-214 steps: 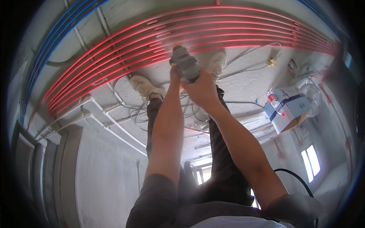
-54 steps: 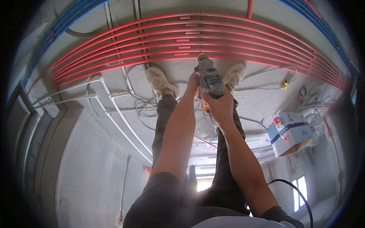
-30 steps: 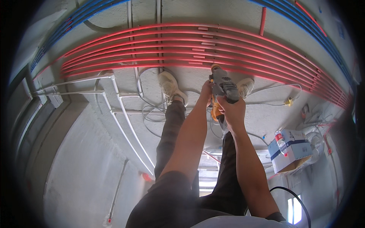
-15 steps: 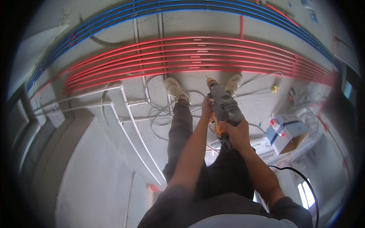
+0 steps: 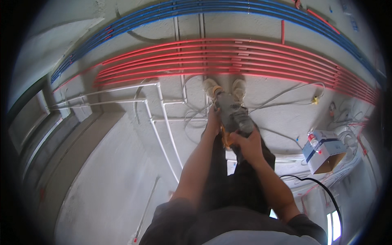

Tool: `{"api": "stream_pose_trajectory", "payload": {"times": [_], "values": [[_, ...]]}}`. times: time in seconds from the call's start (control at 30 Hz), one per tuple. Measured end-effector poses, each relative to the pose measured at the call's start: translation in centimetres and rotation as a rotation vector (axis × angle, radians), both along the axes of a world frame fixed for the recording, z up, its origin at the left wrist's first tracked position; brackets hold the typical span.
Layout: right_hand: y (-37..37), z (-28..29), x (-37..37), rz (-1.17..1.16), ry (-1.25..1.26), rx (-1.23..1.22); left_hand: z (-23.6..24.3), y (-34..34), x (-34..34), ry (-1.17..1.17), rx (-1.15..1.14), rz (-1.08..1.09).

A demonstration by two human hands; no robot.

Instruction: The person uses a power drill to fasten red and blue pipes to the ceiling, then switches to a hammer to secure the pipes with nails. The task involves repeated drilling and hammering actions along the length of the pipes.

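Observation:
A grey power drill with orange parts (image 5: 232,114), like a rotary hammer, is held in both hands over my legs, its tip toward my shoes. My left hand (image 5: 213,120) is closed on its left side near the front. My right hand (image 5: 251,145) grips the rear, by the orange handle. Fingers of both hands are partly hidden by the tool. Light shoes (image 5: 239,90) stand just below a band of red conduits (image 5: 286,65), among loose grey cables (image 5: 281,92).
Blue conduits (image 5: 245,9) curve along the top. White pipes (image 5: 171,103) branch at the left, near a plastered wall (image 5: 94,175). At the right lie a yellow plug (image 5: 315,100) and a cardboard box (image 5: 326,159) with a plastic bottle (image 5: 314,143) on it.
Over the last second the drill has moved downward in the picture, away from the red conduits. My feet have drawn closer together. More blue conduit has come into view above.

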State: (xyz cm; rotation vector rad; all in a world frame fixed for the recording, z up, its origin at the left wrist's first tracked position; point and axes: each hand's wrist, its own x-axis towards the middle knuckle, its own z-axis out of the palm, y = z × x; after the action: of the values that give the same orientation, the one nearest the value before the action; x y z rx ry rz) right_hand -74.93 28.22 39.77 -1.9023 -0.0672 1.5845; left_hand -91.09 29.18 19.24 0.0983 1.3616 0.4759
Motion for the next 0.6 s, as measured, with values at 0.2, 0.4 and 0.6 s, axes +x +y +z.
{"api": "stream_pose_trajectory", "payload": {"times": [0.2,0.4,0.6], "values": [[-1.8,-0.1,2.3,-0.118,0.098,0.016,2.2,1.8,1.4,0.088,0.066,-0.247],[0.2,1.2,1.5,-0.125,0.075,0.029,-1.1,-0.9,-0.2,0.213,0.092,-0.415],[1.1,0.3,-5.1,-0.039,0.089,-0.008,-0.2,-2.2,-6.6,0.113,-0.016,-0.235]]}}
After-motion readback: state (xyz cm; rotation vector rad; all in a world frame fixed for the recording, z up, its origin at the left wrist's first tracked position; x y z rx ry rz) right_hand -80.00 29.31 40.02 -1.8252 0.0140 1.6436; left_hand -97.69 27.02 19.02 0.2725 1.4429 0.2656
